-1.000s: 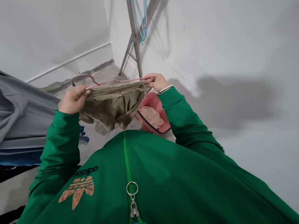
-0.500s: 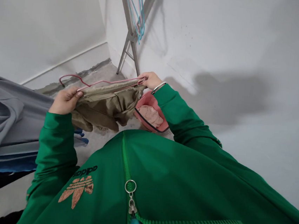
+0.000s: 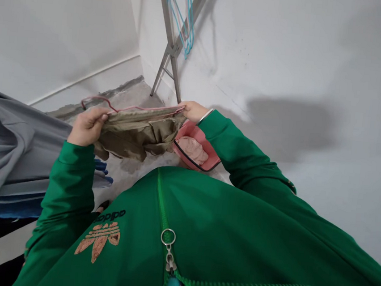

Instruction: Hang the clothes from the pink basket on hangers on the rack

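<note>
A pair of khaki trousers (image 3: 140,137) is stretched between my hands by its waistband, the rest hanging in folds below. Along its top edge runs a thin pink hanger (image 3: 130,109), its hook lying to the left. My left hand (image 3: 87,127) is closed, with thumb and fingers pinching the left end of the waistband. At the other end, my right hand (image 3: 194,111) pinches the right tip of the hanger together with the cloth. The fingertips' exact hold there is partly hidden.
A pink basket (image 3: 214,152) with pale pink cloth (image 3: 192,150) inside stands on the floor below my right hand. Behind is a metal rack (image 3: 175,54) with blue hangers (image 3: 190,35). Grey clothing (image 3: 25,145) hangs close on the left; a white wall (image 3: 302,59) rises on the right.
The waistband's right end has dropped slightly, and both hands appear a little further right. The view has shifted slightly, too. Both hands keep their hold.
</note>
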Demonstrator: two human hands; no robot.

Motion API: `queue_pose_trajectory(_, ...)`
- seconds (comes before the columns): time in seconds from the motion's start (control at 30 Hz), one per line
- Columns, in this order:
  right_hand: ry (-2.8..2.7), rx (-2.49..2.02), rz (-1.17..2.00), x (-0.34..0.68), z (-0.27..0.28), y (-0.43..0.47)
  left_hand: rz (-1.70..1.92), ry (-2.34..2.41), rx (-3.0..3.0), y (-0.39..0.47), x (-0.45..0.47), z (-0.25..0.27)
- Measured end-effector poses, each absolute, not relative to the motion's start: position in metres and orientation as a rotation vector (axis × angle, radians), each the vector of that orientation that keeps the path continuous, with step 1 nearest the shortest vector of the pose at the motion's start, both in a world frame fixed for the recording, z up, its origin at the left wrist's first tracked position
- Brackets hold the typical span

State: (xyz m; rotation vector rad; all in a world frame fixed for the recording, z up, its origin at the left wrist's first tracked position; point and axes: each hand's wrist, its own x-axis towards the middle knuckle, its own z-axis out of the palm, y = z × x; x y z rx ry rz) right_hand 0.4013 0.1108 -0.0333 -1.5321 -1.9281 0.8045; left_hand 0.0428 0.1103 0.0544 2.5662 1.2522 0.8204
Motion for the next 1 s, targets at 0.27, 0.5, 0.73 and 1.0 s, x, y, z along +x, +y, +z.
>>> queue_pose_trajectory(0.27,-1.796,-1.493,0.976,0.406,-0.026,0.104,0.586,1.514,2.682,0.107,0.038,0.058)
queue_pose_trajectory(0.5,-1.969,-1.215,0.622,0.417,-0.003,0.095,1.008,1.564,2.560,0.100,0.044,0.066)
queue_pose_trajectory(0.73,-2.357,-1.249,0.170,0.374,-0.014,0.118,1.035,1.546,2.607,0.098,0.049,0.064)
queue_pose_trajectory(1.0,-2.298,-1.288,-0.004,0.332,-0.001,0.111,0.504,1.519,2.647,0.111,0.036,0.045)
